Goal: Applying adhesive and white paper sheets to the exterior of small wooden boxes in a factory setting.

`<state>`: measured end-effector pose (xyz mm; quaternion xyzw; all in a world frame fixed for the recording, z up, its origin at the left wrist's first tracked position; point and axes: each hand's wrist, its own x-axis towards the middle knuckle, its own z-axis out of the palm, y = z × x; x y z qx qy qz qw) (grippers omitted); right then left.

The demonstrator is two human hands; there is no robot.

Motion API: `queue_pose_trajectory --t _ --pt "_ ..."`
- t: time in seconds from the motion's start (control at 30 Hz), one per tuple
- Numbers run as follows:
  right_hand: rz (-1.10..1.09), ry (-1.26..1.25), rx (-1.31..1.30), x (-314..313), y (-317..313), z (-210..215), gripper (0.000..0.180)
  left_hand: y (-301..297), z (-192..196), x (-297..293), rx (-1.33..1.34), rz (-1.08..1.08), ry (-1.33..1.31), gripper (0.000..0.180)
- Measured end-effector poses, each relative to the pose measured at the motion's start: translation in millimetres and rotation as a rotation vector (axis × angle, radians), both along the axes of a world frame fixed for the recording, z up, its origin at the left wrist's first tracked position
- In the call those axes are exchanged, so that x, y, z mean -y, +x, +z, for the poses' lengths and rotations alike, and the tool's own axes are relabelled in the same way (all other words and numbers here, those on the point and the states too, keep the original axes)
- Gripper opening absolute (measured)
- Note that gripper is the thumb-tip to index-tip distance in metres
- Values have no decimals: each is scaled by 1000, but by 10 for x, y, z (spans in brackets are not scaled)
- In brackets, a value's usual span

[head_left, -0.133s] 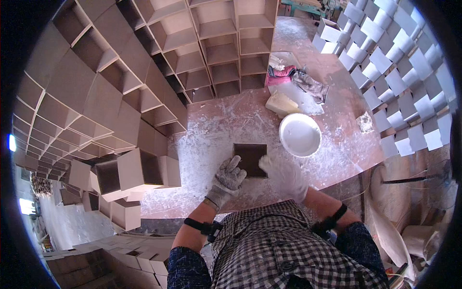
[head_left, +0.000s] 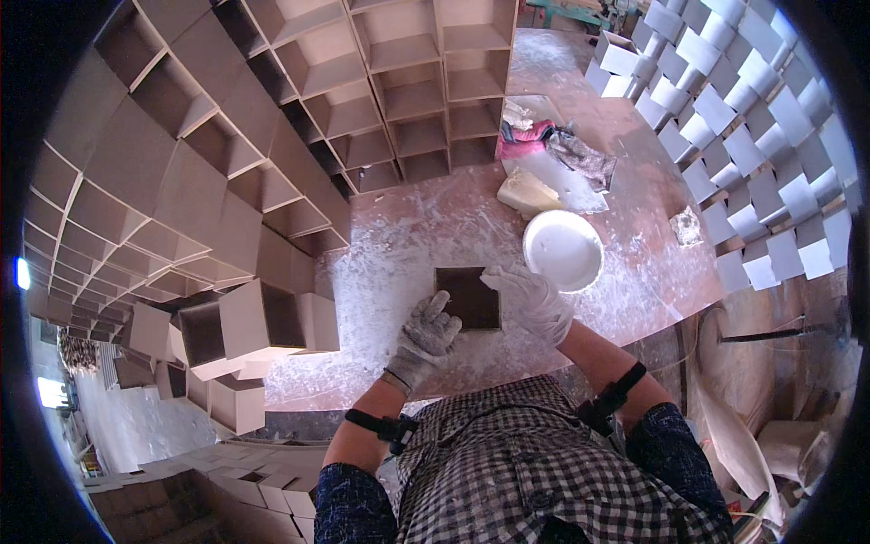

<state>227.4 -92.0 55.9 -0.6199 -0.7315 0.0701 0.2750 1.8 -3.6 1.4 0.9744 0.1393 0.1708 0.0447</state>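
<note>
A small square cardboard box (head_left: 468, 299), its dark inside facing up, stands on the dusty worktable (head_left: 381, 272) before me. Against its left side, near the front corner, my left hand (head_left: 426, 337) in a grey, white-smeared knit glove is closed with bent fingers on the box's wall. My right hand (head_left: 536, 304), in a whiter glove, is at the opposite side, fingertips pressed together at the far right corner of the rim. Whether anything is pinched in them is hidden. Just beyond the right hand sits a round white basin (head_left: 564, 252) with white contents.
A yellowish block (head_left: 528, 192) and pink and grey cloths (head_left: 580, 156) lie on a board behind the basin. Stacked open boxes (head_left: 408, 91) wall the far side; more boxes (head_left: 240, 322) crowd the left. Pale boxes (head_left: 761, 172) rise at right. A whitish lump (head_left: 686, 228) lies near the right edge.
My right hand, blurred before, has moved up along the box's right side to its far corner and now shows sharply. The left hand keeps its place on the box.
</note>
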Motion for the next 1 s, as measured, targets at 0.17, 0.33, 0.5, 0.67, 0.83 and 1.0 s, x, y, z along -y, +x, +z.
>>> queue_pose_trajectory --t 0.17,0.33,0.5,0.67,0.83,1.0 --pt "142 -73 65 489 -55 -550 42 52 83 25 95 18 -4 21" --pt "217 -172 -297 904 56 -470 42 49 57 149 -21 162 56 20" --pt "-221 -204 -1145 742 57 -34 33 471 234 446 -79 472 -84 28" --pt "-217 -12 -666 554 297 -213 38 648 272 714 240 56 -277 63" --pt "-68 205 -5 60 372 -101 42 288 107 624 107 86 -25 63" --pt "-68 48 -216 -75 274 -271 45 305 302 585 -5 111 -39 52"
